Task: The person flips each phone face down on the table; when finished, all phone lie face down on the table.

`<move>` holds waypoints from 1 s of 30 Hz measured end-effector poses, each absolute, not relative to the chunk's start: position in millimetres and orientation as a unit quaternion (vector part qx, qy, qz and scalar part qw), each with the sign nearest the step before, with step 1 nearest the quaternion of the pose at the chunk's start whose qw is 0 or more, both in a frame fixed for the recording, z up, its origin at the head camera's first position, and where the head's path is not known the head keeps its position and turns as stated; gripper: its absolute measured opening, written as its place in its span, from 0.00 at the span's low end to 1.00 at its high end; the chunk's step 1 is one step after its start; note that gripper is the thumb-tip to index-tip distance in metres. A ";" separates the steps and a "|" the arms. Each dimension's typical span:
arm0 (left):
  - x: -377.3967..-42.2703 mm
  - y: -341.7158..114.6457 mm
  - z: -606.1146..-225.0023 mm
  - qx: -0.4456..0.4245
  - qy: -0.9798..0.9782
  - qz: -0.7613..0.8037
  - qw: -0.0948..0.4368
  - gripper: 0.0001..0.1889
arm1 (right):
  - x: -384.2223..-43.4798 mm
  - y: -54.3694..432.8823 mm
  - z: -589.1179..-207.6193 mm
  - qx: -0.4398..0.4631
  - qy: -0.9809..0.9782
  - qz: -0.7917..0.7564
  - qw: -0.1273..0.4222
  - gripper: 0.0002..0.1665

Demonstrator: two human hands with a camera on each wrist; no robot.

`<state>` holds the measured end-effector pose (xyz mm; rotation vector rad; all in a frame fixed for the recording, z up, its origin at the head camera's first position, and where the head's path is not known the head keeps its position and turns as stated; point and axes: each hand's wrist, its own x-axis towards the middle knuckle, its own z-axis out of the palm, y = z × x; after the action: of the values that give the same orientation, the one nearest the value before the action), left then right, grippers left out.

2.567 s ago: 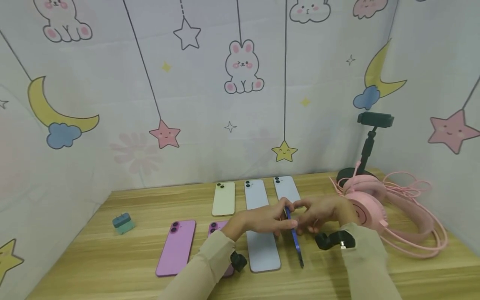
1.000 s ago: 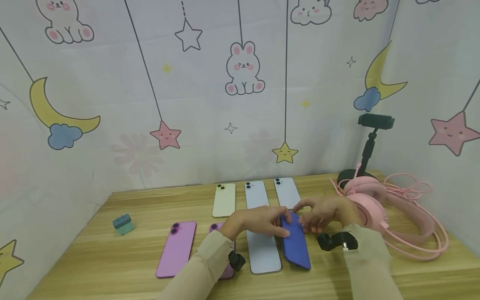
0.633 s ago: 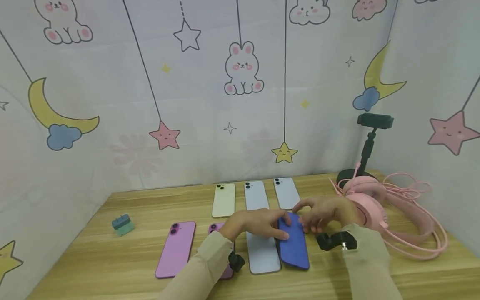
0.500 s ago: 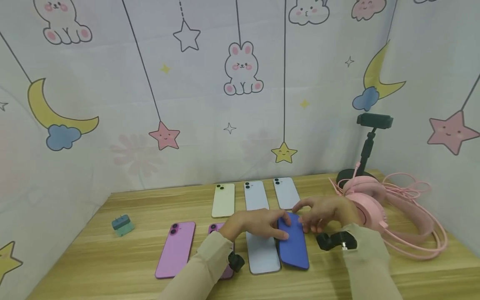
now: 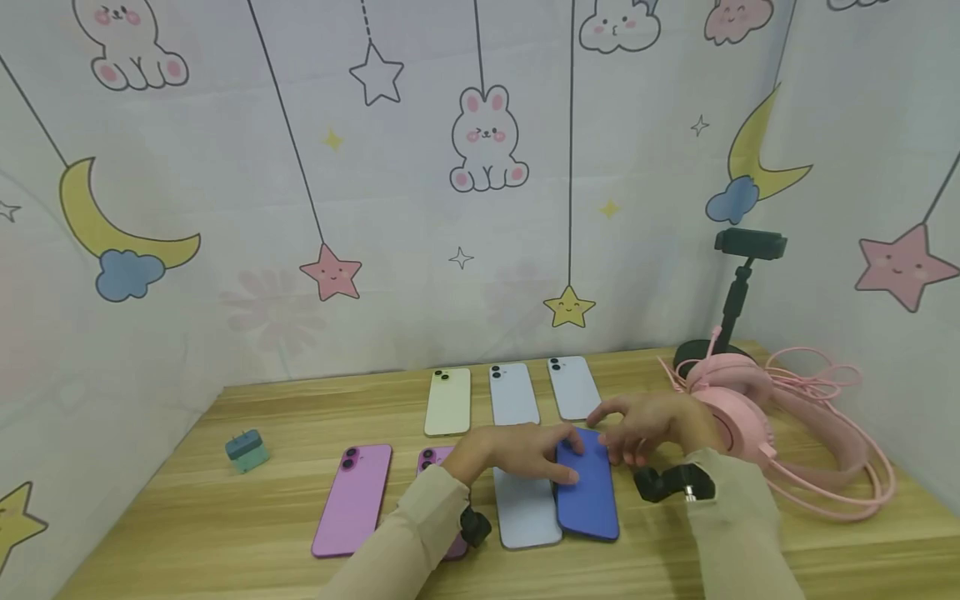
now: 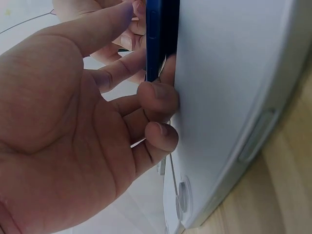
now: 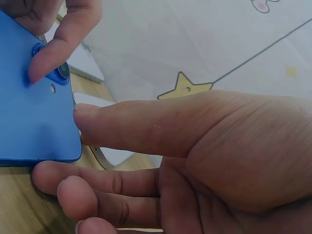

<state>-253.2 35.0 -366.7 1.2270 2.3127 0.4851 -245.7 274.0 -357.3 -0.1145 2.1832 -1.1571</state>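
A blue phone (image 5: 588, 504) lies back side up beside a long light blue phone (image 5: 527, 517), its left edge close against it. My left hand (image 5: 517, 450) holds its upper left part; thumb and index finger are on the blue back, and in the left wrist view other fingers curl at the phone's edge. My right hand (image 5: 652, 421) grips the far right corner. In the right wrist view its fingertips are on two edges there, near the round camera lens (image 7: 62, 71). The left forearm partly covers a purple phone (image 5: 433, 455).
Another purple phone (image 5: 352, 502) lies to the left. Along the back are a cream phone (image 5: 447, 402) and a pale phone (image 5: 574, 389). A green charger plug (image 5: 247, 451) sits far left. Pink headphones (image 5: 735, 421) and a black stand (image 5: 738, 293) are at right.
The blue phone was edge-on between both hands, then turned down to show its back, and settled slightly left against the light blue phone. Both hands stay nearly where they were.
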 end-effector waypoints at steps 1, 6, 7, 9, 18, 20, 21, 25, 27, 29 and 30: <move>-253.0 35.2 -366.7 0.447 0.844 0.175 0.238 0.21 | -245.7 274.1 -357.3 -0.045 0.834 -0.441 0.329 0.28; -252.4 36.2 -366.3 0.450 0.844 0.168 0.239 0.22 | -246.1 276.0 -357.5 -0.046 0.832 -0.443 0.331 0.29; -252.3 36.3 -366.4 0.451 0.844 0.166 0.238 0.22 | -246.2 276.4 -357.7 -0.047 0.832 -0.442 0.331 0.29; -252.2 36.5 -366.7 0.453 0.844 0.162 0.237 0.23 | -246.4 277.2 -358.1 -0.048 0.831 -0.443 0.332 0.29; -253.4 36.2 -367.8 0.466 0.837 0.156 0.243 0.22 | -246.8 278.2 -359.2 -0.047 0.834 -0.441 0.330 0.29; -252.8 36.2 -367.4 0.468 0.835 0.156 0.246 0.22 | -246.8 278.2 -359.2 -0.043 0.836 -0.438 0.328 0.29; -252.6 36.3 -367.2 0.469 0.833 0.156 0.247 0.22 | -246.8 278.2 -359.3 -0.041 0.837 -0.438 0.327 0.29; -251.1 36.6 -365.1 0.471 0.831 0.156 0.251 0.23 | -246.1 278.1 -358.6 -0.038 0.841 -0.432 0.322 0.28; -250.4 36.8 -364.5 0.473 0.829 0.158 0.251 0.23 | -245.3 278.4 -358.3 -0.037 0.845 -0.429 0.318 0.28; -249.3 37.1 -364.0 0.477 0.826 0.162 0.252 0.24 | -244.4 278.7 -358.0 -0.035 0.849 -0.425 0.313 0.28; -249.0 37.3 -363.8 0.480 0.824 0.164 0.252 0.24 | -243.8 279.0 -357.9 -0.033 0.850 -0.424 0.310 0.28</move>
<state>-249.0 37.3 -363.8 1.3058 2.2423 0.4457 -243.8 279.0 -357.9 -0.0880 2.2463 -1.1188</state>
